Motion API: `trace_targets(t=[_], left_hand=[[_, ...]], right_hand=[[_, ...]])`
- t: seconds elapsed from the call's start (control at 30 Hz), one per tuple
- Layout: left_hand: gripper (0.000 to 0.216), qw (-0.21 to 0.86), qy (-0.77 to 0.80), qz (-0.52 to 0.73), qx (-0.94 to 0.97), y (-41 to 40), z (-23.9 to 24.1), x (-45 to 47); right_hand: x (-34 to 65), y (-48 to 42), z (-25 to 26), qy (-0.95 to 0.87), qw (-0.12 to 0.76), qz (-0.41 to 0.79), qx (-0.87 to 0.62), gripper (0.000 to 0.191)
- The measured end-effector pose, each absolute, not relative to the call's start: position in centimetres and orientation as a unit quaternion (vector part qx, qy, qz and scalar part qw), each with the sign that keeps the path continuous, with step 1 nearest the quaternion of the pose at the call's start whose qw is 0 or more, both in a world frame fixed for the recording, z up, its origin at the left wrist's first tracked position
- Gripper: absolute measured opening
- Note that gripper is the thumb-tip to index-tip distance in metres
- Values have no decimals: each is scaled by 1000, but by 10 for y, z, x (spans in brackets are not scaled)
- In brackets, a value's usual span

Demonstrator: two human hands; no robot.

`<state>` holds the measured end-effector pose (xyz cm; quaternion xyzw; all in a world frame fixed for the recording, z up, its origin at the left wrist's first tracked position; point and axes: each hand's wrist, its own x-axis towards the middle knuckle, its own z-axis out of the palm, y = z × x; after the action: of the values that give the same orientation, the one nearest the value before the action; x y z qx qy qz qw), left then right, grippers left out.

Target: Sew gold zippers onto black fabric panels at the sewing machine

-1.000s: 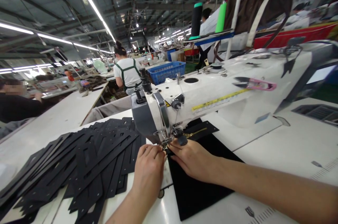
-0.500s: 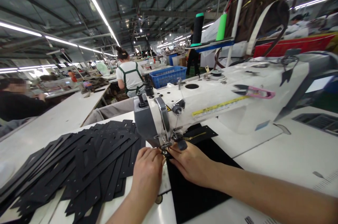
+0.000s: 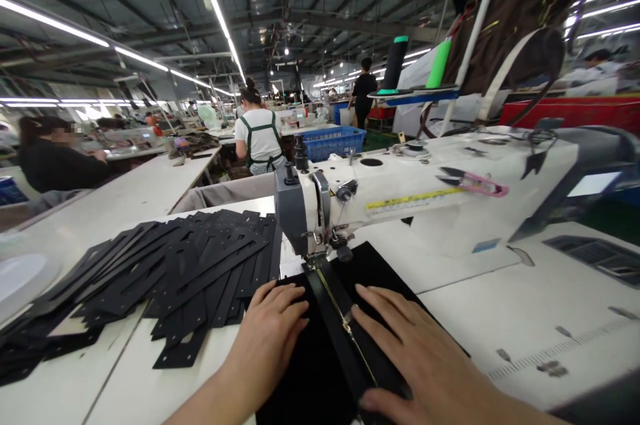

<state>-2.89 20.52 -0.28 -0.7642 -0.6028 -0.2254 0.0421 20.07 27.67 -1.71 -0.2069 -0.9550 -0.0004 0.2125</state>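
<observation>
A black fabric panel (image 3: pixel 305 371) lies on the machine bed, its far end under the needle area of a white sewing machine (image 3: pixel 420 191). Along the panel runs a dark strip with a gold zipper (image 3: pixel 357 347) in it; the zipper's pull sits about midway. My left hand (image 3: pixel 275 325) rests on the panel's left side, fingers stretched out and pointing toward the presser foot (image 3: pixel 314 262). On the right side, my right hand (image 3: pixel 415 351) lies with fingers spread, beside and partly over the zipper strip. Neither hand grips anything.
Left of the machine lies a heap of black slotted strips (image 3: pixel 200 271). Pink-handled thread snips (image 3: pixel 483 185) rest on the machine arm. Thread cones (image 3: pixel 395 65) stand above it. A blue crate (image 3: pixel 335 143) and a person in a green apron (image 3: pixel 257 131) are beyond.
Both hands have moved back from the needle toward me and spread on the fabric. The panel is turned, and its zipper now runs from the foot toward me. The view has shifted.
</observation>
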Motion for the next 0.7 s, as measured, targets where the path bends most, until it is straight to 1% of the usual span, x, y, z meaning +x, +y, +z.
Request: trace_targets(t=[0.07, 0.13, 0.17, 0.2, 0.27, 0.3, 0.33, 0.4, 0.43, 0.47, 0.53, 0.6, 0.7], left_hand=[[22, 35, -607, -215, -765, 205, -3, -29], [22, 30, -608, -208, -766, 206, -2, -31], [22, 29, -608, -208, -766, 206, -2, -32], [22, 28, -609, -209, -765, 206, -1, -32], [22, 33, -610, -216, -762, 206, -1, -31], [22, 37, -613, -221, -758, 205, -1, -29], [21, 37, -615, -227, -754, 205, -1, -25], [22, 18, -617, -245, -748, 203, -1, -13], [23, -2, -613, -261, -746, 202, 0, -6], [24, -22, -606, -284, -743, 203, 1, 1], [25, -35, -593, -344, -727, 205, 6, 11], [23, -7, -594, -396, -700, 210, 12, 14], [21, 36, -593, -418, -688, 222, 19, 11]], right_hand=[[207, 272, -18, -966, 200, -17, -164, 77], [211, 269, -21, -969, 200, -56, -133, 76], [212, 268, -23, -967, 207, -79, -123, 72], [213, 268, -25, -964, 221, -97, -113, 65], [213, 268, -25, -956, 266, -90, -86, 40], [212, 269, -21, -951, 290, -58, -88, 28], [211, 271, -15, -944, 309, -8, -113, 22], [206, 280, 4, -914, 328, 106, -213, 27], [203, 286, 16, -894, 327, 150, -268, 31], [199, 293, 28, -884, 324, 171, -289, 34], [194, 304, 47, -892, 324, 164, -269, 36], [190, 311, 58, -917, 311, 137, -209, 34], [187, 314, 59, -945, 275, 107, -139, 32]])
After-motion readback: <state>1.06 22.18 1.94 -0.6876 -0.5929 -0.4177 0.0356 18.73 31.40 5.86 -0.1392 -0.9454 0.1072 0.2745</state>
